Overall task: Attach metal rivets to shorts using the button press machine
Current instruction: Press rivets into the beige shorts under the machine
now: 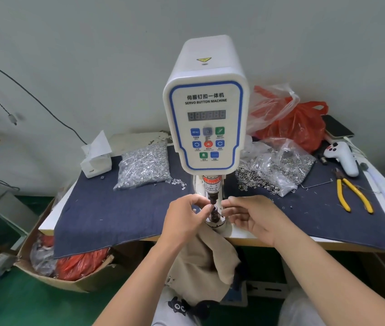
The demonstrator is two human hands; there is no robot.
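left hand pinching, seemingly a rivet, at upright press spindle | right hand relaxed | shorts hanging down

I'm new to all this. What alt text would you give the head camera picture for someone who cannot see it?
Two hands meet at the die under a white servo button machine: the left hand pinches at the punch, and the right hand hovers beside it with fingers loosely curled. Tan shorts hang below the table edge, and bags of rivets lie on a blue cloth.

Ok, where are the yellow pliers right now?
The pliers lie on the blue cloth at the table's right side, just in front of the white controller.
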